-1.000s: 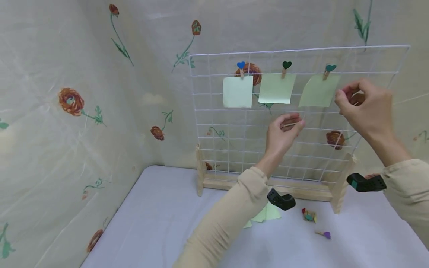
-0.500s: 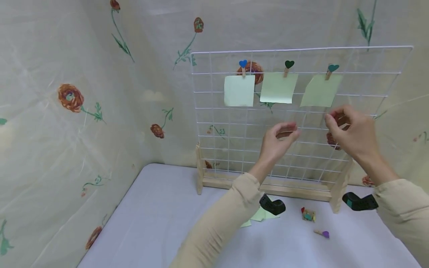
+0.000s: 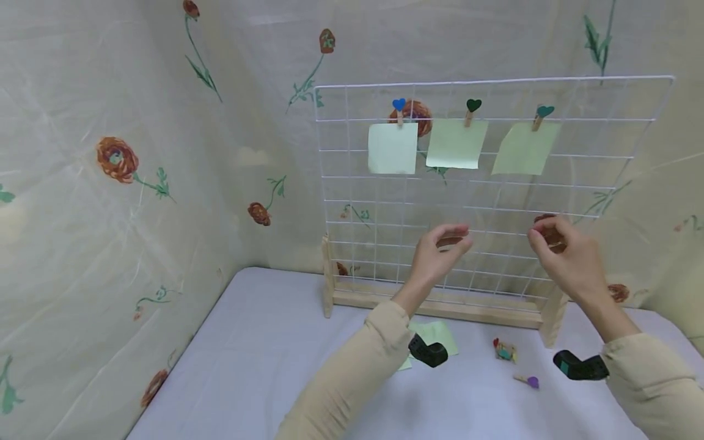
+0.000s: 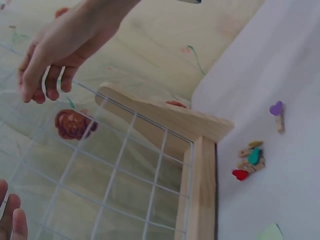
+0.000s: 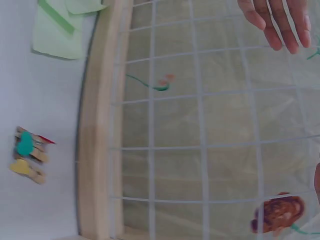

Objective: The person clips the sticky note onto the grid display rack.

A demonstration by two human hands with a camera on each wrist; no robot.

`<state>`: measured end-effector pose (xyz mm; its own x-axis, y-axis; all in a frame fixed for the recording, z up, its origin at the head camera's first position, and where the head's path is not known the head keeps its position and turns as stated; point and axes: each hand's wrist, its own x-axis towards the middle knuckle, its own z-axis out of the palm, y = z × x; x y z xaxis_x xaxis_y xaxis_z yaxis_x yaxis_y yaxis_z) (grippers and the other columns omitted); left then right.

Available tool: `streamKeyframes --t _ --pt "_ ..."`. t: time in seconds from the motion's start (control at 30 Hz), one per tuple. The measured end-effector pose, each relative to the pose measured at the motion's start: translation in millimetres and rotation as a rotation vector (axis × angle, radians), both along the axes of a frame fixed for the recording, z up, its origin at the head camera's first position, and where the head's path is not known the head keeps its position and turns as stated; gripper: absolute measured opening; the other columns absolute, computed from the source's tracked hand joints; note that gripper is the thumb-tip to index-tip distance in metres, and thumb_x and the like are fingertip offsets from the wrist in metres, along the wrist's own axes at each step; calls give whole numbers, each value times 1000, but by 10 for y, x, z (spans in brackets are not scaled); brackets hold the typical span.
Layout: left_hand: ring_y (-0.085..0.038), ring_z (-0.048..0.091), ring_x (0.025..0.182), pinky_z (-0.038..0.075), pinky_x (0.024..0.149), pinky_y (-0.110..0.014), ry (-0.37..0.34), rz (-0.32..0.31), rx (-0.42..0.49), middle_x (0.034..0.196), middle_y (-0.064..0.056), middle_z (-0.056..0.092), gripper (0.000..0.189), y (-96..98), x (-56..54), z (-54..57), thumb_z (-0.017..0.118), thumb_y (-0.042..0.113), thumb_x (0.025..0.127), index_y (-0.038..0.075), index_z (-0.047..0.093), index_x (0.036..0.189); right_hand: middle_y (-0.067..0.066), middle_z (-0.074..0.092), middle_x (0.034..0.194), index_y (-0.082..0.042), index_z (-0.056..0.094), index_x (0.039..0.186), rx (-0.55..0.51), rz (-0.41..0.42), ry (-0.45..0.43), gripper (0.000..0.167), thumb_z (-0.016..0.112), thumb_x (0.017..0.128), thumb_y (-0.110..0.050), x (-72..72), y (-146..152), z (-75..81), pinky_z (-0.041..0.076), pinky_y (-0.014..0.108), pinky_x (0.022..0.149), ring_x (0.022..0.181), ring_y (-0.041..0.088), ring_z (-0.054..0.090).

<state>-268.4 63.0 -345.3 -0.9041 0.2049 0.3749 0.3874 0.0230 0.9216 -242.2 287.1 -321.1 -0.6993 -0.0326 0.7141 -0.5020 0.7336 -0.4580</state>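
Note:
Three pale green sticky notes hang in a row on a white wire grid (image 3: pixel 385 201), each under a small heart clothespin: the left note (image 3: pixel 392 150) under a blue heart, the middle note (image 3: pixel 457 144) under a dark green one, the right note (image 3: pixel 526 149) under a teal one. My left hand (image 3: pixel 434 253) is in front of the grid's lower middle, fingers loosely bent and holding nothing. To its right, my right hand (image 3: pixel 572 256) is before the grid's lower right, fingers relaxed, with nothing between them in the left wrist view.
The grid stands in a wooden base (image 3: pixel 440 307) on a white-covered table (image 3: pixel 264 366). In front lie more green notes (image 3: pixel 440 336), a cluster of heart clothespins (image 3: pixel 504 351) and a single purple heart clothespin (image 3: pixel 527 381). A flowered curtain (image 3: pixel 209 153) surrounds the table.
Both hands have come down from the notes' height to the lower part of the grid, the right one also moving left. The three clipped notes hang as before.

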Motion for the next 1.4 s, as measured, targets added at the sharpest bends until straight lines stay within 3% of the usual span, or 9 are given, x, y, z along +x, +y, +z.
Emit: streamKeyframes --t 0.13,0.33,0.53,0.8,1.07,1.23,1.4 --pt "-5 59 105 48 87 -17 18 3 -25 116 4 65 30 -58 -14 -102 64 24 90 16 63 119 10 62 84 1 61 99 10 8 -53 14 62 89 -9 23 -19 -186 37 -1 62 70 -15 45" --pt "-12 60 107 48 87 -16 12 17 -54 117 2 65 30 -120 2 -223 64 24 90 16 63 119 13 63 87 0 61 101 29 35 -126 14 60 91 -10 124 -39 -438 38 1 63 75 -15 45" --pt "-14 60 109 48 89 -18 7 30 -139 119 3 64 30 -221 44 -415 64 27 90 17 63 119 13 64 90 -2 60 103 43 57 -193 15 59 92 -12 212 -63 -680 40 3 65 79 -15 46" --pt "-11 59 107 46 88 -21 -38 80 -203 118 6 64 30 -420 70 -718 66 31 89 20 64 117 13 64 97 -4 60 105 -11 -7 -283 21 56 95 -21 325 -40 -1000 39 3 67 83 -20 42" --pt "-17 60 108 46 88 -25 -67 93 -223 117 3 66 29 -556 125 -925 67 24 88 17 64 117 10 65 93 -5 62 102 -36 -8 -308 16 59 93 -18 467 -14 -1286 41 7 64 80 -18 46" --pt "-13 60 106 47 88 -25 -101 113 -265 115 5 66 28 -634 152 -1067 67 26 88 19 65 115 9 66 92 -6 63 101 -52 -33 -339 16 59 93 -20 526 12 -1428 41 9 63 80 -20 46" --pt "-10 58 105 48 89 -25 -82 133 -353 115 7 64 27 -761 198 -1231 67 27 88 24 65 114 -2 66 92 -8 63 102 -74 -66 -383 19 59 94 -24 565 62 -1565 40 8 65 81 -22 43"
